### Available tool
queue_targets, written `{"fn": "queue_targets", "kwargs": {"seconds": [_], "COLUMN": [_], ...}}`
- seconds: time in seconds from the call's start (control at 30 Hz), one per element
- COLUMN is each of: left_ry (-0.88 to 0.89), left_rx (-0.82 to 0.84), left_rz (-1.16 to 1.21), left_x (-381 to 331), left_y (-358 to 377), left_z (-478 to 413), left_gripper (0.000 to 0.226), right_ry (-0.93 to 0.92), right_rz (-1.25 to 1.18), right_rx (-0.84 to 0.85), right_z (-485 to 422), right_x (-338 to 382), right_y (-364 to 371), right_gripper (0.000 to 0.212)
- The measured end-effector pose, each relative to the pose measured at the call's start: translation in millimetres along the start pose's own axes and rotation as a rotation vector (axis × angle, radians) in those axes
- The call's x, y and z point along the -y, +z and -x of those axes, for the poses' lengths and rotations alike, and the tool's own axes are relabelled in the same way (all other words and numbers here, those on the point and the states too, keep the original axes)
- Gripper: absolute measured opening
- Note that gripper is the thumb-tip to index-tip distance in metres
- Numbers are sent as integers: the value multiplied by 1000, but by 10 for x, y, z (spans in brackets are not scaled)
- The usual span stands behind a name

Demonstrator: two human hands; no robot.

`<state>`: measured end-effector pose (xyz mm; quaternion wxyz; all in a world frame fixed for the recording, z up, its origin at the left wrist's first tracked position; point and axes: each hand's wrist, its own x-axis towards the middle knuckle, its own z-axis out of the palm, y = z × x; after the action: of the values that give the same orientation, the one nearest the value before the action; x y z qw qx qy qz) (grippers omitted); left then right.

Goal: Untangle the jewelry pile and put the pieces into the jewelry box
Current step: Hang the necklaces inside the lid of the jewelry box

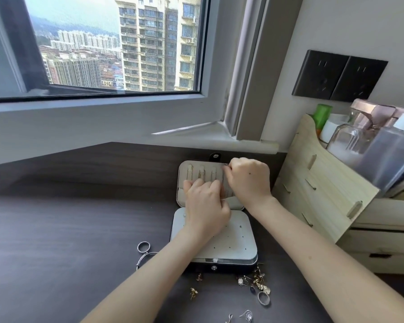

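Observation:
The jewelry box (240, 250) lies open on the dark desk, its beige lid (184, 173) tipped back with thin chains hanging on its hooks. My right hand (247, 180) pinches the top end of a necklace chain (224, 183) at the lid's upper right hooks. My left hand (205, 201) is curled over the lid's lower pocket and holds the chain's lower end; its fingertips are hidden. The white earring panel (233, 238) covers the box base. Loose earrings (257, 280) and a silver ring (263, 298) lie in front of the box.
Left of the box lie another ring (144, 247) and a thin bangle (143, 258). Small gold earrings (193, 292) and silver hooks (247, 315) sit near the front edge. A wooden organizer (313, 183) with bottles stands at the right; the window sill (126, 127) runs behind.

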<state>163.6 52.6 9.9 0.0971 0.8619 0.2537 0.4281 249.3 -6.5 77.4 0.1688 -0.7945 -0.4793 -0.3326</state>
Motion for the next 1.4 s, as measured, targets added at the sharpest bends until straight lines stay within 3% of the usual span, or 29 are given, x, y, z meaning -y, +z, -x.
{"fn": "queue_targets", "kwargs": {"seconds": [0.1, 0.27, 0.43, 0.63, 0.83, 1.0, 1.07, 1.13, 1.27, 1.4], "left_ry": [8, -2, 1, 39, 51, -13, -35, -59, -113, -167], "left_rx": [-18, -2, 3, -10, 46, 70, 99, 209, 310, 323], "left_rz": [-6, 0, -30, -39, -132, -117, -86, -90, 84, 122], "left_x": [-3, -15, -29, -55, -37, 5, 0, 1, 19, 112], "left_y": [-6, -15, -25, -69, -51, -6, -45, -125, -384, -734], "left_z": [3, -9, -3, 9, 6, -28, -67, -120, -212, -209], "left_gripper": [21, 7, 23, 44, 15, 19, 34, 50, 31, 32], "right_ry": [122, 355, 452, 357, 306, 282, 250, 181, 26, -165], "right_rz": [-91, -176, -308, -313, -228, -269, -339, -399, -395, -246], "right_rx": [0, 111, 213, 405, 328, 323, 367, 425, 461, 348], "right_z": [-11, -70, -56, 66, 173, 287, 385, 528, 871, 1139], "right_x": [27, -32, -126, -98, -97, -87, -74, -52, -49, -67], "right_y": [17, 31, 22, -77, -98, -163, -259, -383, -540, -539], "right_gripper": [26, 29, 33, 25, 14, 13, 11, 10, 15, 24]}}
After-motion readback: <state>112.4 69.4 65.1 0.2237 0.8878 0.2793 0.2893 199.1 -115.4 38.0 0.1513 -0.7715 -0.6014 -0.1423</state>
